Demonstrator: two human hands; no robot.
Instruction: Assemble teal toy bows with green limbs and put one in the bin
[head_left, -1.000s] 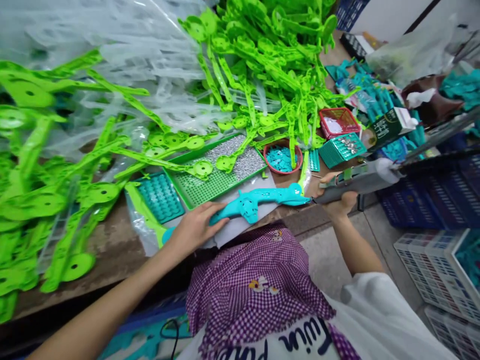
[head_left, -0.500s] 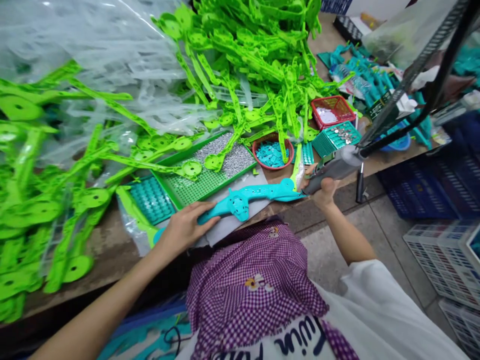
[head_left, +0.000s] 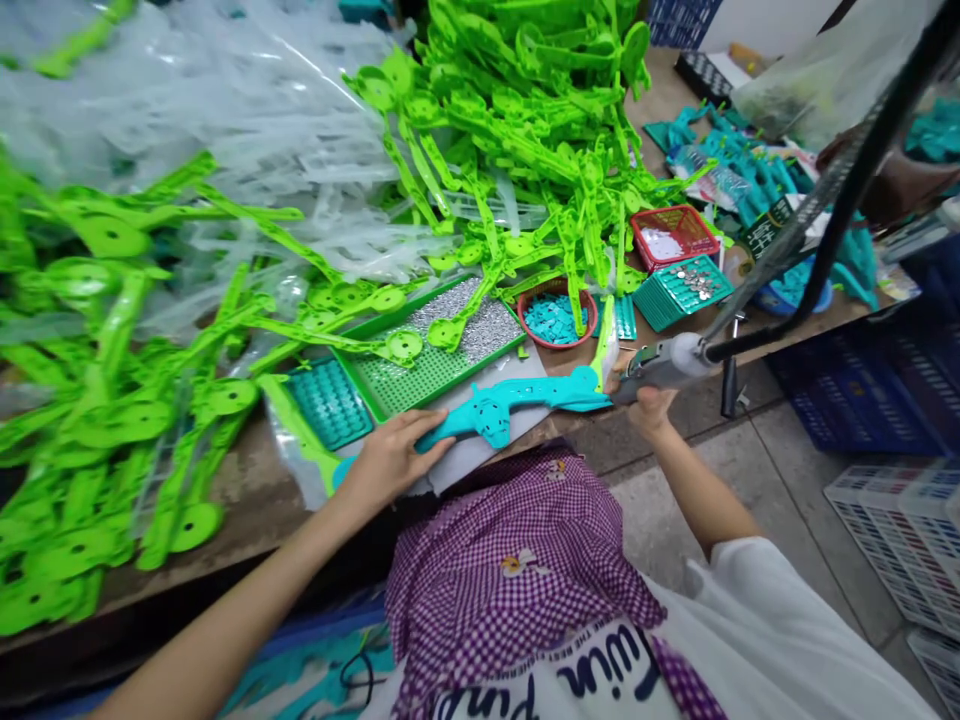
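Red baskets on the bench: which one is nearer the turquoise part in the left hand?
The round basket, just beyond the turquoise part and holding teal pieces; the rectangular basket sits farther back and holds white pieces.

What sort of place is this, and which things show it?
Probably a small assembly workshop: green plastic parts lie heaped on the bench, a green tray holds many small silvery pieces, and the right hand holds a gray tool at the end of a blue part.

White shirt [head_left: 750, 620] reading "Twin" and "Pin" (the latter cut off), smaller "THE BEST", dark box [head_left: 760, 238] lettering unreadable
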